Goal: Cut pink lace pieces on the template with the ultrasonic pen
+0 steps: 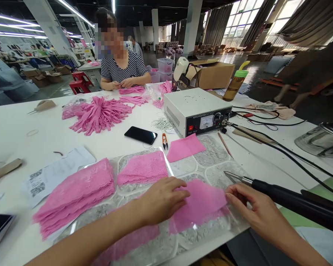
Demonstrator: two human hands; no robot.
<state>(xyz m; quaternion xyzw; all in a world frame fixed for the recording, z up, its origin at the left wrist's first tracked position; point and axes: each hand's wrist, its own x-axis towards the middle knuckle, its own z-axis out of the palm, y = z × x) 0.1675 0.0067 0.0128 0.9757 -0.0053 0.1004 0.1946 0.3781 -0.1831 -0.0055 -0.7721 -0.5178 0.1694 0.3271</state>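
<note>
Sheer pink fabric piece (202,201) lay on a glossy marbled mat (213,150), right edge was clamped between thumb and forefinger of the right hand (249,207), left hand (163,199) arched over its left side, fingers slightly apart, metal-tipped black tool (280,194) beside right hand, scalloped lacy stack (80,194) leftward.

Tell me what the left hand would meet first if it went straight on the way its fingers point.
The left hand would likely first meet the pink fabric piece right at its fingers; past that, the metal tool tip seems roughly in line, though depth is unclear.
</note>
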